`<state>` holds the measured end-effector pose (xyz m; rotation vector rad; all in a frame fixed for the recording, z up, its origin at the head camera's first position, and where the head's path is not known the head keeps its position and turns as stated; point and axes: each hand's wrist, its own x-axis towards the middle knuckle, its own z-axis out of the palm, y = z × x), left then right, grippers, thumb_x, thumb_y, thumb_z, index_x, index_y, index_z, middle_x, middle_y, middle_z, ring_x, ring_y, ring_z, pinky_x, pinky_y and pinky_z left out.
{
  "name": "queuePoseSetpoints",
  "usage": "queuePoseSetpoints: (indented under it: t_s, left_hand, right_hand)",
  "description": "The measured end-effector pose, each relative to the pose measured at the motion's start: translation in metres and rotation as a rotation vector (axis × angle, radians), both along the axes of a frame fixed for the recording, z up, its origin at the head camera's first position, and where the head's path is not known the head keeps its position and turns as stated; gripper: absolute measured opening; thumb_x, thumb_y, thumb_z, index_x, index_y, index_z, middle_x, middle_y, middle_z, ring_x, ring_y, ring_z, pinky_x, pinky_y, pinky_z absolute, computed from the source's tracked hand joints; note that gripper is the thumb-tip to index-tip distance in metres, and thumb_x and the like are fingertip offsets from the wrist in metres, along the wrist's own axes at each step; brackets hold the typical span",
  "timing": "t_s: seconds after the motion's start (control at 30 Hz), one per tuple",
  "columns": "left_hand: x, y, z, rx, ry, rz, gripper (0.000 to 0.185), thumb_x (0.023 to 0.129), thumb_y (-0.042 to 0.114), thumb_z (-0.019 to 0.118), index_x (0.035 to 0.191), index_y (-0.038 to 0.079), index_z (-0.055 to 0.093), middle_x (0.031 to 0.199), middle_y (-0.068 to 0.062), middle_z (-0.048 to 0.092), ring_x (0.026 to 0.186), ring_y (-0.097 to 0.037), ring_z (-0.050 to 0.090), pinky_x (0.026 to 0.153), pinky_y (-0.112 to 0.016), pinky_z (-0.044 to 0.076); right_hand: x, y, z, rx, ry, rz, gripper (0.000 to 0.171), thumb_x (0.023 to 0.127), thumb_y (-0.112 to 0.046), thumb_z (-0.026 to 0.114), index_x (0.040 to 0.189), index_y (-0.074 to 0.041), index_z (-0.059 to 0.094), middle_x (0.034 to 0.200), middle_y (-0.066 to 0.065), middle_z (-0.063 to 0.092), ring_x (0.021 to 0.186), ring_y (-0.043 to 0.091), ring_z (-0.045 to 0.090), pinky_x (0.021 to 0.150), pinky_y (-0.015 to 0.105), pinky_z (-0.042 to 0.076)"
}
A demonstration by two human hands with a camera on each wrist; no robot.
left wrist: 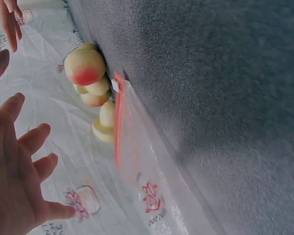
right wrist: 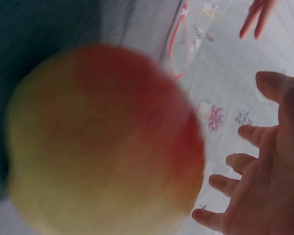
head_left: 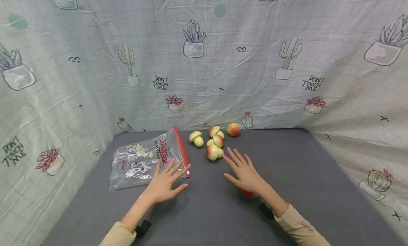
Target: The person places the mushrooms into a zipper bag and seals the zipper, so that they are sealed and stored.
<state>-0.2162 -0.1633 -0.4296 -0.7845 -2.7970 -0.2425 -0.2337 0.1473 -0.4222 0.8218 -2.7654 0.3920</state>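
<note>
Both hands hover flat with fingers spread and holding nothing, the left hand (head_left: 165, 184) over the zip bag (head_left: 143, 161) towards the worktop's (head_left: 318, 175) left edge, the right hand (head_left: 245, 173) just short of the peach pieces (head_left: 214, 143) near the back edge, a whole peach (right wrist: 103, 142) under its wrist.

Grey table (head_left: 302, 175); red-yellow peaches (head_left: 214, 143); red-zip clear bag (head_left: 143, 161); cactus-print cloth (head_left: 255, 62).

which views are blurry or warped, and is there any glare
Head view: sharp, but wide-angle bends the cloth backdrop; light glare on the plastic bag. Right wrist view: a peach fills the frame, badly out of focus. Left wrist view: the left hand is soft, the peaches clearer.
</note>
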Motion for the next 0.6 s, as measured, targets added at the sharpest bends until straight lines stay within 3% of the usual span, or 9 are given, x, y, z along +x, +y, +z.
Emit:
queuePoseSetpoints:
  t_s: [0.33,0.6]
  left_hand:
    - [-0.023,0.001,-0.009,0.015,-0.029,0.013,0.059,0.086,0.041,0.052,0.139,0.030,0.028,0.145,-0.002,0.032,0.134,-0.032,0.026,0.098,-0.069,0.009]
    - [-0.043,-0.002,-0.012,-0.011,-0.015,0.074,0.064,0.083,0.039,0.057,0.139,0.021,0.031,0.142,-0.007,0.036,0.132,-0.035,0.028,0.097,-0.069,0.012]
  right_hand:
    - [-0.004,-0.036,-0.002,-0.020,-0.047,-0.022,0.064,0.089,-0.042,0.047,0.142,-0.015,0.022,0.151,0.005,0.013,0.138,0.028,0.015,0.102,0.060,0.016]
    - [-0.011,-0.065,-0.001,-0.028,-0.062,0.004,0.063,0.090,-0.038,0.046,0.142,-0.013,0.021,0.150,0.006,0.014,0.137,0.031,0.017,0.101,0.061,0.019]
